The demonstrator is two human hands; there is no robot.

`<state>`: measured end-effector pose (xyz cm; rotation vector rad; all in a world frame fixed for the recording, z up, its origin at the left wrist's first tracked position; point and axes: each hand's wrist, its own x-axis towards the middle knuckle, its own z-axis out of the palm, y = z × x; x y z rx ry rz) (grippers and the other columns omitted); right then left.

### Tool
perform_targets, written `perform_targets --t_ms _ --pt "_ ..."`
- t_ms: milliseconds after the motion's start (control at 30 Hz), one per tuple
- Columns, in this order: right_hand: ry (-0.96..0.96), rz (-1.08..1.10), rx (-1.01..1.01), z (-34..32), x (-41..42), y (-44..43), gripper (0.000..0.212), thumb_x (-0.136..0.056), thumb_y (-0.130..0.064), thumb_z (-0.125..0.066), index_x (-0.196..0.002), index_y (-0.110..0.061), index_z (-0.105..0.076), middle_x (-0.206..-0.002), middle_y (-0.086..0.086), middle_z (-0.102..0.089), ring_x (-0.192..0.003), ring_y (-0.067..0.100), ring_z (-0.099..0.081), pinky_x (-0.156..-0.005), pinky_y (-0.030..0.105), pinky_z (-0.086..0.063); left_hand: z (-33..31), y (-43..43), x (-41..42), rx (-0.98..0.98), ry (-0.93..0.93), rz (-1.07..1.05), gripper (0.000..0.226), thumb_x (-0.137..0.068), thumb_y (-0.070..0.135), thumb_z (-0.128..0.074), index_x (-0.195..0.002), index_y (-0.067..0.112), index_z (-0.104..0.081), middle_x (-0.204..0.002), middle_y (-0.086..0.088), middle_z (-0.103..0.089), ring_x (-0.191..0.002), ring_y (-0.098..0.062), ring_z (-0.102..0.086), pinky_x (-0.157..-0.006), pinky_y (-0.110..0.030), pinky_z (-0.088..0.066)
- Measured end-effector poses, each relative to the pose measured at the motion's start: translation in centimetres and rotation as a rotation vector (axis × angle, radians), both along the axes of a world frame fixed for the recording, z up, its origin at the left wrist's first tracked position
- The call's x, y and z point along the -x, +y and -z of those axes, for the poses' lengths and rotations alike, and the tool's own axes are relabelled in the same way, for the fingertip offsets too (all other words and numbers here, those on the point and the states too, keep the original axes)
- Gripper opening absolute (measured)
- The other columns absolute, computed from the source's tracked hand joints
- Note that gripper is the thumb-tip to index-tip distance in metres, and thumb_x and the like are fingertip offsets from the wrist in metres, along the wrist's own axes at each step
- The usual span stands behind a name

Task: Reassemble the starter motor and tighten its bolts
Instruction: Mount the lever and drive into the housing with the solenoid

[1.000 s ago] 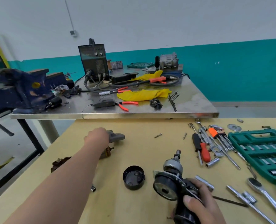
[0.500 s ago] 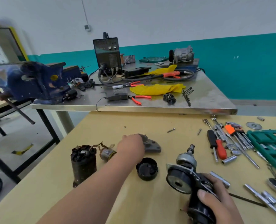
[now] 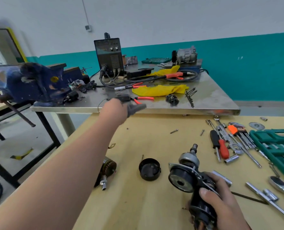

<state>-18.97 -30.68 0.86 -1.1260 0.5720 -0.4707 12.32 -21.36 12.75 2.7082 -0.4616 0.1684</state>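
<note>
My right hand [image 3: 224, 203] grips the black starter motor body [image 3: 190, 181] at the lower right, its geared shaft pointing up and away. My left hand [image 3: 115, 109] holds a grey cast housing piece [image 3: 136, 108] raised above the far edge of the wooden table [image 3: 154, 140], blurred by motion. A black round end cap [image 3: 149, 169] lies open side up on the table. A brown wound armature part [image 3: 107, 170] with a silver stud lies partly hidden under my left forearm.
Screwdrivers [image 3: 221, 146], hex keys [image 3: 241, 133], sockets and a ratchet [image 3: 280, 183] lie right of the motor beside a green socket case [image 3: 275, 146]. Loose screws [image 3: 173, 131] lie mid-table. Behind stands a steel bench [image 3: 204, 103] with a blue vise [image 3: 33, 82], welder [image 3: 109, 57], pliers and yellow cloth.
My left hand has lifted the grey housing piece off the table and carried it up and away. The camera view shifted; the right hand keeps holding the motor.
</note>
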Motion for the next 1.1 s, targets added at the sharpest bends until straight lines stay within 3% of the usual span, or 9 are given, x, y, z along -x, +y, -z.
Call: perform_targets --t_ms 100,167,300,500,633,733,833,1000,1100 --pt "0.021 0.037 0.011 0.0 -0.2 0.0 0.033 -0.085 0.005 -0.058 -0.103 -0.023 -0.064 -0.093 0.022 -0.066 -0.073 0.048 -0.063 -0.068 0.059 -0.054 4.4 -0.3 0.4 -0.213 0.088 -0.034 0.026 -0.094 0.029 -0.054 -0.073 0.014 -0.053 -0.072 -0.006 -0.053 -0.074 -0.027 -0.057 -0.07 -0.035 -0.049" --pt "0.025 0.067 0.005 0.1 -0.3 -0.1 0.033 -0.086 0.005 -0.058 -0.104 -0.021 -0.064 -0.088 0.018 -0.067 -0.067 0.044 -0.063 -0.065 0.055 -0.055 7.2 -0.4 0.6 -0.273 0.086 -0.066 0.011 -0.094 0.023 -0.054 -0.087 0.015 -0.057 -0.078 -0.005 -0.053 -0.089 -0.028 -0.055 -0.079 -0.037 -0.048" --pt "0.025 0.077 -0.052 0.1 -0.5 -0.2 0.031 -0.087 0.005 -0.056 -0.101 -0.021 -0.065 -0.087 0.02 -0.065 -0.062 0.044 -0.062 -0.059 0.054 -0.054 9.9 -0.6 0.8 -0.282 0.057 -0.033 0.03 -0.097 0.018 -0.046 -0.124 0.022 -0.059 -0.106 -0.007 -0.062 -0.112 -0.029 -0.048 -0.082 -0.038 -0.043" --pt "0.088 0.068 0.0 0.3 -0.8 -0.7 0.033 -0.081 0.007 -0.062 -0.103 -0.017 -0.066 -0.084 0.015 -0.069 -0.081 0.043 -0.066 -0.084 0.051 -0.052 9.0 -2.4 0.6 -0.333 0.157 0.058 0.03 -0.089 0.044 -0.049 -0.09 0.014 -0.055 -0.078 0.0 -0.056 -0.07 -0.017 -0.055 -0.057 -0.028 -0.042" --pt "0.048 0.062 0.001 0.0 -1.0 -1.0 0.032 -0.08 0.015 -0.059 -0.104 -0.005 -0.063 -0.068 0.008 -0.069 -0.057 0.02 -0.067 -0.064 0.038 -0.046 6.2 -4.2 -2.4 -0.258 0.147 -0.014 0.017 -0.088 0.024 -0.046 -0.076 0.012 -0.05 -0.077 -0.005 -0.055 -0.066 -0.021 -0.052 -0.06 -0.031 -0.043" --pt "0.028 0.023 -0.029 0.1 -1.1 -1.3 0.04 -0.071 0.016 -0.071 -0.106 -0.003 -0.062 -0.066 0.005 -0.069 -0.054 0.016 -0.065 -0.058 0.029 -0.048 5.9 -4.8 -4.7 -0.34 0.159 -0.007 0.014 -0.09 0.011 -0.046 -0.093 0.005 -0.059 -0.083 -0.008 -0.058 -0.074 -0.024 -0.058 -0.058 -0.033 -0.046" --pt "0.035 -0.004 -0.017 0.3 -1.6 -1.8 0.056 -0.048 0.002 -0.072 -0.102 -0.003 -0.061 -0.063 0.002 -0.069 -0.05 0.012 -0.063 -0.048 0.016 -0.048 8.0 -5.4 -6.2 -0.492 0.279 0.055 0.032 -0.099 0.021 -0.045 -0.123 0.004 -0.057 -0.121 -0.012 -0.06 -0.107 -0.027 -0.057 -0.089 -0.035 -0.046" --pt "0.066 -0.102 0.113 1.3 -2.0 -2.4 0.071 -0.038 -0.032 -0.075 -0.106 -0.019 -0.061 -0.073 -0.002 -0.071 -0.061 0.012 -0.064 -0.059 0.017 -0.049 9.4 -6.1 -7.0 -0.53 0.294 0.095 0.026 -0.1 0.023 -0.045 -0.11 0.007 -0.063 -0.109 -0.009 -0.059 -0.094 -0.022 -0.052 -0.087 -0.033 -0.044" --pt "0.069 -0.118 0.184 1.4 -1.7 -2.1 0.058 -0.046 -0.035 -0.072 -0.102 -0.034 -0.06 -0.077 -0.004 -0.07 -0.065 0.012 -0.062 -0.066 0.024 -0.051 8.9 -6.8 -6.5 -0.63 0.211 0.098 0.022 -0.098 0.016 -0.048 -0.109 0.005 -0.063 -0.106 -0.01 -0.06 -0.091 -0.023 -0.053 -0.086 -0.031 -0.047"
